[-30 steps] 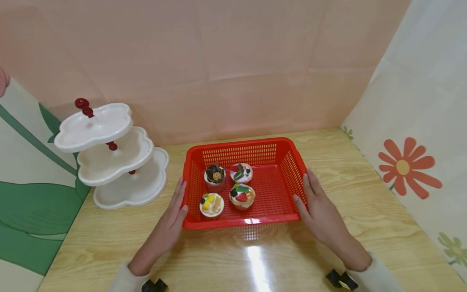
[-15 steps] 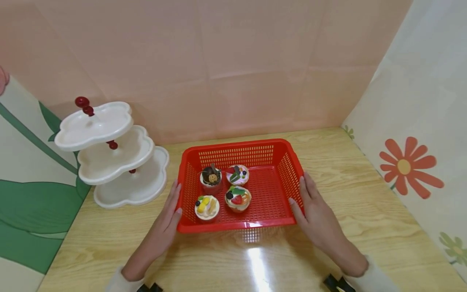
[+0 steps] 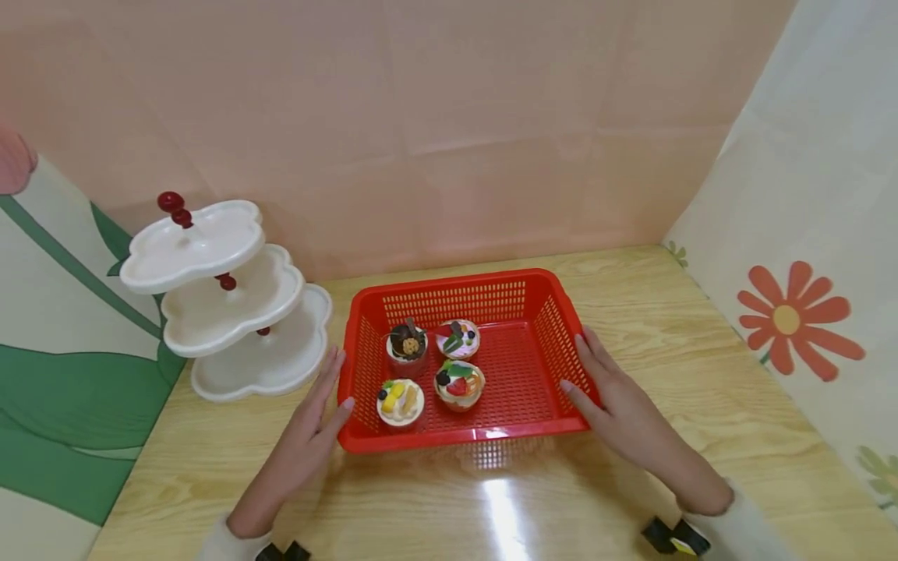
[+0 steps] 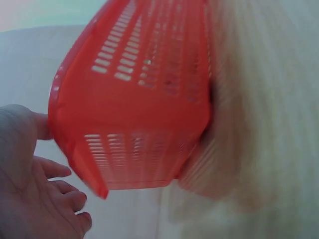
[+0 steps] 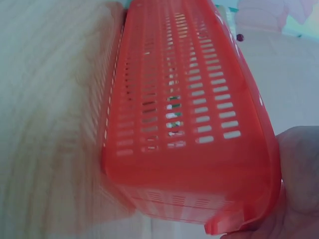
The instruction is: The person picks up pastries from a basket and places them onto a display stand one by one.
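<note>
Basket (image 3: 517, 370) touched at opposite ends by left hand (image 3: 306, 438) and right hand (image 3: 624, 413), both loosely extended, cupcakes (image 3: 459, 386) grouped nearer left.

The place looked like a dressed tabletop corner: a wood-grain table (image 3: 449, 499) met a creased pink backdrop (image 3: 421, 140), flanked by a flower-printed right panel (image 3: 835, 179) and a leaf-printed left panel (image 3: 63, 425). Home or studio was unclear.

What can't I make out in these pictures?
Head view: underside of the round yellow-topped cupcake, hidden by its top.
Left wrist view: contents of the red slotted plastic basket, mostly hidden by its wall.
Right wrist view: part of the right hand, cut off by the right edge.
</note>
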The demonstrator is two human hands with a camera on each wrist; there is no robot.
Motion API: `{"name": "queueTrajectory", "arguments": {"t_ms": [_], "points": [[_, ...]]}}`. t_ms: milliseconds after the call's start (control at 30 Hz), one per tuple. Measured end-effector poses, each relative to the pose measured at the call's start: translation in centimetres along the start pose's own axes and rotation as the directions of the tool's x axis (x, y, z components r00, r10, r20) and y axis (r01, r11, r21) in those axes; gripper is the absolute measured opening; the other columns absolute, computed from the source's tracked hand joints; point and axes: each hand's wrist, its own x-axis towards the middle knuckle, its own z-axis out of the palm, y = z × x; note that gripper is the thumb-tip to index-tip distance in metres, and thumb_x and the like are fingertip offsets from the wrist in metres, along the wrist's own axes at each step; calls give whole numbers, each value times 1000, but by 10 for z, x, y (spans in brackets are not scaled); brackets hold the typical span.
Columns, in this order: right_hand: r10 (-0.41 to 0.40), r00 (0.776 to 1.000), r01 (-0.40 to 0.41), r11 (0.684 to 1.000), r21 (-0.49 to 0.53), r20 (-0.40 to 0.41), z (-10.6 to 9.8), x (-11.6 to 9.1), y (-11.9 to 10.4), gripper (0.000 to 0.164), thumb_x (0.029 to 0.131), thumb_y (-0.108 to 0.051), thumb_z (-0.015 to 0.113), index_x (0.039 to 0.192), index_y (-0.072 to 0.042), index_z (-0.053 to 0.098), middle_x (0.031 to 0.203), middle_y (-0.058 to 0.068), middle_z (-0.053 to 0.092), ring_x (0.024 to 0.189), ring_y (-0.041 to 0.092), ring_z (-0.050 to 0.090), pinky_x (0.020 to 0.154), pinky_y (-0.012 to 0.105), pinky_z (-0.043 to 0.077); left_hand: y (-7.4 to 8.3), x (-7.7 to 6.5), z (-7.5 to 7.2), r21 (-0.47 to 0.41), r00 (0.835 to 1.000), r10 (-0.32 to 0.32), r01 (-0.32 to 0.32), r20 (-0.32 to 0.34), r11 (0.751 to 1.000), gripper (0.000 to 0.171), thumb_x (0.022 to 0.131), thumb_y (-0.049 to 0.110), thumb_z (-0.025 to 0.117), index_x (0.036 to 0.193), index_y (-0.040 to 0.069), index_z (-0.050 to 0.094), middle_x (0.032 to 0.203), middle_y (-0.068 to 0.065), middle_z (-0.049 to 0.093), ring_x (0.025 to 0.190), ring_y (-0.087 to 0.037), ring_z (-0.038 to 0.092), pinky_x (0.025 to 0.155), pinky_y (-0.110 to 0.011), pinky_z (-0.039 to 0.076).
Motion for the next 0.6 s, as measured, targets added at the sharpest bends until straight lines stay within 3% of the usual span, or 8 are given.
{"name": "queueTrajectory", "arguments": {"t_ms": [67, 233, 400, 600], "points": [[-15, 1000, 15, 1000, 0, 1, -3, 3, 3, 77, 105, -37, 56, 159, 2, 17, 169, 12, 1, 147, 49, 24, 104, 70, 36, 4, 8, -5, 6, 1000, 6, -6, -9, 1000, 70, 105, 22, 57, 164, 22, 18, 170, 3, 9, 155, -26, 10, 119, -61, 19], [-28, 1000, 28, 1000, -1, -5, -6, 13, 4, 80, 104, -38, 56, 159, 3, 14, 170, 10, -4, 151, 45, 17, 105, 70, 35, 12, 37, -16, 53, 996, 87, -88, 13, 995, 78, 101, 23, 65, 163, 27, 18, 169, -2, 15, 154, -28, 18, 118, -60, 25], [-6, 999, 6, 1000, -10, 42, -6, 21, 2, 82, 105, -41, 54, 159, 4, 11, 169, 14, -2, 154, 41, 7, 107, 70, 32, 13, 69, -19, 115, 971, 193, -210, 143, 971, 84, 99, 28, 69, 164, 23, 16, 169, -1, 16, 152, -30, 23, 119, -56, 26], [-4, 998, 5, 1000, -17, 59, -1, 25, 2, 82, 105, -40, 54, 159, 4, 11, 169, 18, 1, 154, 40, 3, 109, 70, 28, 12, 93, -19, 196, 949, 211, -259, 235, 946, 87, 94, 30, 74, 162, 12, 22, 168, -7, 21, 149, -36, 29, 116, -56, 30]]}}
